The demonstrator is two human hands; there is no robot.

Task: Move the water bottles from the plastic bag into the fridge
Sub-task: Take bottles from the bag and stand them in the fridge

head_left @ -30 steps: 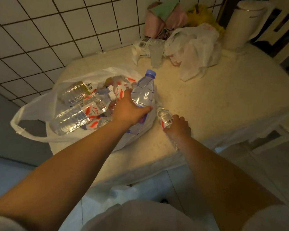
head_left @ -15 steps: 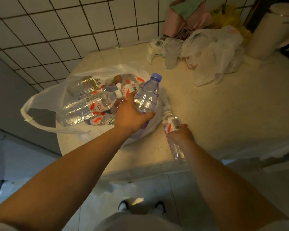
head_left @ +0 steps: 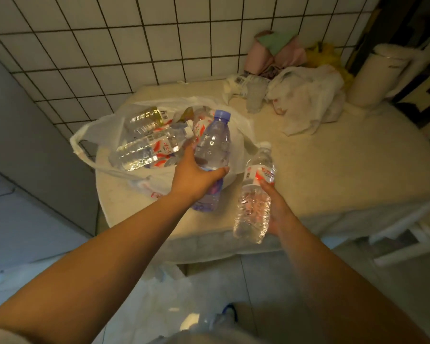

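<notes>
A white plastic bag (head_left: 97,130) lies open on the table's left end with several clear water bottles (head_left: 147,150) inside, most with red-and-white labels. My left hand (head_left: 191,177) grips a clear bottle with a blue cap (head_left: 212,145), lifted half out of the bag's mouth. My right hand (head_left: 276,204) holds a second bottle with a white cap and red label (head_left: 255,194), raised over the table's near edge. No fridge is in view.
The cream table (head_left: 333,165) stands against a white tiled wall (head_left: 134,45). At its far end lie a crumpled white bag (head_left: 308,95), pink and green packets (head_left: 276,50) and a white kettle (head_left: 375,75). A white chair (head_left: 427,78) stands at the right.
Both hands have pulled back toward me with their bottles. The right-hand bottle has come up clear of the bag and table edge; the blue-capped bottle has risen further out of the bag.
</notes>
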